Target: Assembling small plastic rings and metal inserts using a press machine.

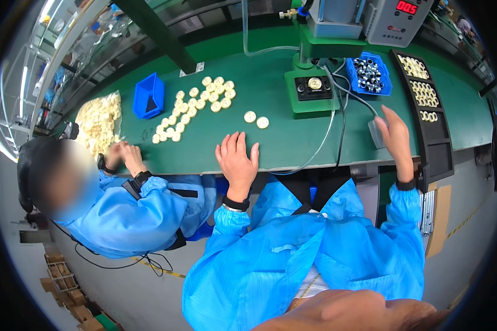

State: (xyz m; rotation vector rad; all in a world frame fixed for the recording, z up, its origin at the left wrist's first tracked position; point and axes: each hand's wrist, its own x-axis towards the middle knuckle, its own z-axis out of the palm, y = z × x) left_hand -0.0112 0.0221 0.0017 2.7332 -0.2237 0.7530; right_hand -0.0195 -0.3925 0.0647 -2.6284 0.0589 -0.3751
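Observation:
My left hand [238, 163] rests on the green table near its front edge, fingers spread and nothing in them. Just beyond its fingertips lie two round cream plastic parts [263, 122]. My right hand [396, 138] is beside a small grey box [376, 134] with a cable; its fingers are apart and hold nothing that I can see. Whether it touches the box, I cannot tell. Ahead, between my hands, stands a green bench press [309, 66]. One round cream part [315, 83] sits in the press's black fixture [302, 91].
A blue bin of metal sleeves [368, 75] stands right of the press, beside a long black tray [437, 134] holding cream parts. Several cream discs [204, 95], a blue bin [149, 95] and a bag of cream parts [99, 118] lie left. A co-worker [127, 215] sits there. Tubes cross the table.

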